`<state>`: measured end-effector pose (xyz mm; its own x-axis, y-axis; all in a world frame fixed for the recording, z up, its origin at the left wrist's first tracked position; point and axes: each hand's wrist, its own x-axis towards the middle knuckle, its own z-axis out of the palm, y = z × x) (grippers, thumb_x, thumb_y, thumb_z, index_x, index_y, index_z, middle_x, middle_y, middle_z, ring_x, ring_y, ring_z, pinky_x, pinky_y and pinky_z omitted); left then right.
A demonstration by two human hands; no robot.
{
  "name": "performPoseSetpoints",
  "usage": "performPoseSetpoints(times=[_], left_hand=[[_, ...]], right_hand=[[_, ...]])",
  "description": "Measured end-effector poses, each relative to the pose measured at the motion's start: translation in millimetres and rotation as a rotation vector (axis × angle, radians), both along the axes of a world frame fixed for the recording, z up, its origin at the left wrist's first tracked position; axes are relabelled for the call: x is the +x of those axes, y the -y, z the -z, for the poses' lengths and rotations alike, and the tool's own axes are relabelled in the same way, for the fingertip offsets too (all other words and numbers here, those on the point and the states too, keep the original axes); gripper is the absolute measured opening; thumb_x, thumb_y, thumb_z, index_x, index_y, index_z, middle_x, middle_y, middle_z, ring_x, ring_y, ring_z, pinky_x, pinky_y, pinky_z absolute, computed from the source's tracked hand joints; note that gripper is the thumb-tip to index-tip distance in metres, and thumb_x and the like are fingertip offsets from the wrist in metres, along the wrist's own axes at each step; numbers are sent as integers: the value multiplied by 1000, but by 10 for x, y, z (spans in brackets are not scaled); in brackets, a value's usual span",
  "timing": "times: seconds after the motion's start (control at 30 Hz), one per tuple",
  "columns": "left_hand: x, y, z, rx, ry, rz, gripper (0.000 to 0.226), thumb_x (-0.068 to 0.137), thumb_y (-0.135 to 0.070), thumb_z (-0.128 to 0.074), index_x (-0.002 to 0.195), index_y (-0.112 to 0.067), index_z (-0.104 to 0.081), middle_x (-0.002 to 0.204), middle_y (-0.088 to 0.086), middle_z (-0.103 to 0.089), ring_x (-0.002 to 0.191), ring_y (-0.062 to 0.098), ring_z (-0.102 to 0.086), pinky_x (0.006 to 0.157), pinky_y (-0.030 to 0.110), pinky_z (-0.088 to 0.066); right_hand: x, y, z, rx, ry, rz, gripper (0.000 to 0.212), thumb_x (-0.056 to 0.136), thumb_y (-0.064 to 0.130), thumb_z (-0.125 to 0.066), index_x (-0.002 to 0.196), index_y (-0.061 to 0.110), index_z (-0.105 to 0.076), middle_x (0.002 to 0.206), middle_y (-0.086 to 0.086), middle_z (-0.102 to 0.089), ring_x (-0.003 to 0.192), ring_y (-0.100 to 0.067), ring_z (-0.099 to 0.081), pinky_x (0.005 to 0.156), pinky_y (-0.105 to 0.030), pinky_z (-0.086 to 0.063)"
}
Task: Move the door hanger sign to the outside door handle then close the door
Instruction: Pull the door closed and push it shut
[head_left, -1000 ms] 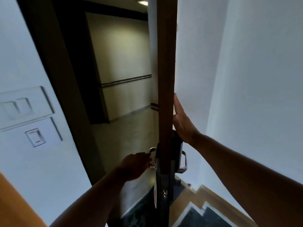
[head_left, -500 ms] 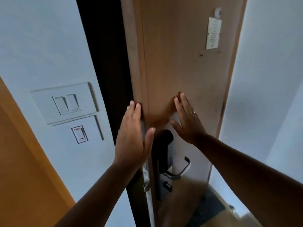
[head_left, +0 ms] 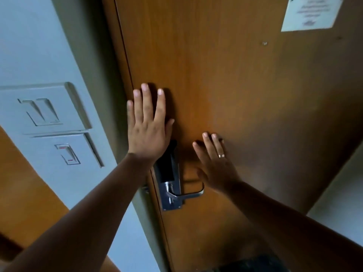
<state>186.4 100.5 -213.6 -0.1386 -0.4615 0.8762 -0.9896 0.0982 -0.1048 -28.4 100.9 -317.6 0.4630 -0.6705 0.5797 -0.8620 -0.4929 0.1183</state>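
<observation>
The brown wooden door [head_left: 245,91] fills the view and sits flush against its frame [head_left: 110,107]. My left hand [head_left: 148,124] lies flat on the door near its latch edge, fingers spread and pointing up. My right hand [head_left: 216,163], wearing a ring, rests flat on the door just right of the lock. Between and below the hands is the inside metal lever handle [head_left: 186,193] on its black and silver lock plate [head_left: 169,177]. No door hanger sign is in view on this side.
A white paper notice [head_left: 312,12] is stuck high on the door at the top right. Wall switch panels [head_left: 45,112] sit on the white wall to the left. A white wall [head_left: 341,193] borders the door's right side.
The door has swung from open, with the corridor visible, to shut against the frame. My left hand left the outside handle and now lies flat on the door's inner face.
</observation>
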Motion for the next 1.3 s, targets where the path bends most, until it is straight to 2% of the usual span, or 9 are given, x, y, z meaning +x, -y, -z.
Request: performPoseSetpoints(times=[0.17, 0.27, 0.33, 0.47, 0.57, 0.7, 0.83, 1.03, 1.3], left_hand=[[-88, 401, -112, 84, -35, -17, 81, 97, -59, -37, 155, -15, -2, 160, 28, -2, 147, 43, 4, 118, 52, 4], [-95, 595, -107, 84, -37, -58, 83, 95, -62, -36, 154, -13, -3, 159, 30, -4, 146, 42, 3, 118, 53, 3], [-75, 710, -105, 48, -29, -75, 83, 95, -63, -37, 154, -12, -8, 158, 31, -10, 146, 43, -3, 118, 52, -1], [-72, 980, -81, -32, -31, -77, 83, 95, -64, -39, 153, -9, -17, 156, 32, -20, 145, 48, -13, 119, 53, -7], [-66, 1180, -35, -80, -63, -66, 88, 91, -68, -42, 152, -9, -20, 155, 32, -22, 145, 48, -14, 120, 53, -6], [-31, 1334, -3, -156, -43, -64, 87, 90, -69, -45, 150, -8, -29, 152, 32, -29, 143, 48, -22, 119, 54, -13], [-23, 1413, -62, -87, -40, -73, 87, 90, -71, -40, 149, -8, -32, 153, 32, -29, 143, 49, -23, 118, 57, -16], [-19, 1465, -39, -97, -47, -93, 87, 90, -72, -41, 147, -7, -35, 151, 33, -32, 142, 49, -25, 117, 57, -17], [6, 1470, -16, -73, -48, -80, 86, 90, -71, -41, 149, -9, -33, 152, 31, -30, 143, 48, -24, 117, 55, -13]], right_hand=[[96, 132, 363, 112, -12, -137, 80, 89, 50, -46, 154, 17, -12, 162, -15, -14, 148, -35, -12, 119, -50, -15], [178, 182, 576, 153, -74, -147, 76, 92, 49, -44, 153, 12, -16, 161, -13, -17, 149, -31, -15, 119, -45, -14], [284, 223, 676, 178, -94, -147, 70, 94, 43, -47, 150, 8, -24, 158, -13, -27, 146, -30, -25, 118, -44, -15], [486, 366, 791, 188, -49, -87, 61, 87, 32, -65, 138, 5, -47, 138, -16, -57, 126, -30, -55, 110, -42, -33], [538, 496, 870, 150, -10, -81, 53, 85, 33, -66, 129, 6, -53, 119, -14, -66, 109, -30, -63, 101, -42, -46], [542, 606, 949, 120, -13, -96, 38, 89, 33, -60, 119, 10, -56, 106, -10, -67, 98, -28, -64, 94, -42, -51], [594, 730, 919, 158, -7, -54, 28, 90, 31, -60, 110, 12, -60, 104, -9, -69, 100, -28, -65, 93, -42, -51], [617, 795, 981, 161, 24, -73, 18, 91, 34, -54, 92, 16, -55, 88, -5, -67, 82, -23, -64, 76, -36, -52], [574, 746, 824, 186, -107, -44, 24, 92, 37, -55, 98, 14, -59, 93, -7, -68, 85, -24, -64, 79, -38, -52]])
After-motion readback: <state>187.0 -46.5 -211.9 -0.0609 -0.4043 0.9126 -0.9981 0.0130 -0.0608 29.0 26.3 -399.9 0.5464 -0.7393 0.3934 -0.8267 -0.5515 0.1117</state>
